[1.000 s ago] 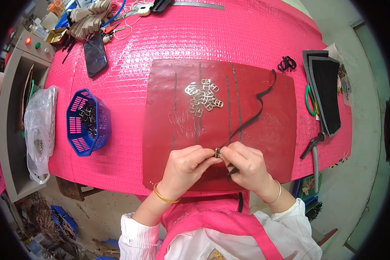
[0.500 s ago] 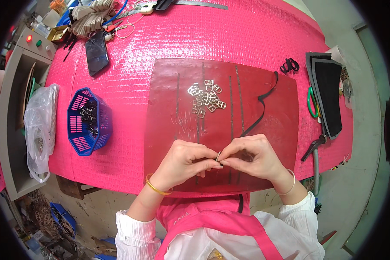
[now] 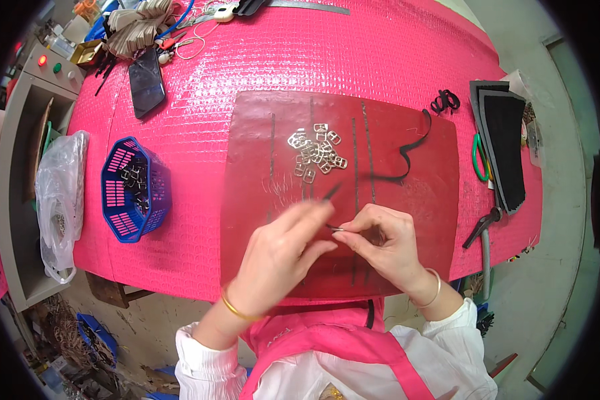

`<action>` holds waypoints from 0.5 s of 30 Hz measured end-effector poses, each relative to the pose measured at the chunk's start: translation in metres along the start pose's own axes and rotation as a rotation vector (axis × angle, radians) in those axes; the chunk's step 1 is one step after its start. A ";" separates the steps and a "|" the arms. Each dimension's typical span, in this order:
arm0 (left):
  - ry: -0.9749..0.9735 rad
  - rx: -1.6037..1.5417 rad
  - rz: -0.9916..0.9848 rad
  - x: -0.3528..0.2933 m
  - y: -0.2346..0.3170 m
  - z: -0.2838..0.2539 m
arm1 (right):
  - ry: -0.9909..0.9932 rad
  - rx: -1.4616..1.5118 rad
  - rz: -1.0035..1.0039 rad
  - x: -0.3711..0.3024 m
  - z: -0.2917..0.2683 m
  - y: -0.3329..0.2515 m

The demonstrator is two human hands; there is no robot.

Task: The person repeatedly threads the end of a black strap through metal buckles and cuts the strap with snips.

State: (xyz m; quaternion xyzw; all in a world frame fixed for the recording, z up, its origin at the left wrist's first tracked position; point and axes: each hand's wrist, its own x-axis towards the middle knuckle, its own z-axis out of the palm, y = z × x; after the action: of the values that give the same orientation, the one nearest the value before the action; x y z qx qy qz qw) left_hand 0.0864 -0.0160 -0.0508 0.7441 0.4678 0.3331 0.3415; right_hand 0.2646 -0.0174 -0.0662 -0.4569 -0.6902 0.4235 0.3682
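Observation:
My right hand (image 3: 383,241) pinches a small metal buckle (image 3: 337,229) between thumb and fingertips, over the front of the dark red mat. Just left of it, my left hand (image 3: 283,250) is blurred by motion, its thumb apart from its fingers. A smeared dark piece (image 3: 333,191) shows beyond the left fingertips; whether they touch it I cannot tell. A thin black strap (image 3: 405,160) curves across the mat's right side, its near end blurred. Farther off lies a pile of silver buckles (image 3: 319,152).
The red mat (image 3: 260,200) lies on a pink-covered table (image 3: 200,220). At left stand a blue basket (image 3: 155,200) of dark metal pieces and a plastic bag (image 3: 61,193). A phone (image 3: 147,83) lies far left. Black sheets (image 3: 501,143) and green-handled scissors (image 3: 477,159) are at right.
My left hand has come away from the buckle, and its thumb and fingers have spread. My right hand still holds the buckle. The black strap has shifted into a different curve.

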 end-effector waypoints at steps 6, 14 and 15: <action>0.146 -0.450 -0.465 -0.032 0.007 0.032 | 0.248 0.856 0.538 -0.026 0.033 -0.003; 0.375 -1.015 -0.538 -0.042 -0.003 0.042 | 0.170 0.973 0.532 -0.035 0.045 0.000; 0.420 -1.144 -0.585 -0.042 -0.005 0.041 | 0.117 0.805 0.491 -0.033 0.043 0.000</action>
State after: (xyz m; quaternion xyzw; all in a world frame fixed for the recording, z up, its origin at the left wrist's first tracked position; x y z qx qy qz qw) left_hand 0.1031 -0.0611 -0.0845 0.2082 0.4567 0.5596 0.6595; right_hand 0.2360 -0.0594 -0.0860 -0.4505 -0.3210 0.7053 0.4434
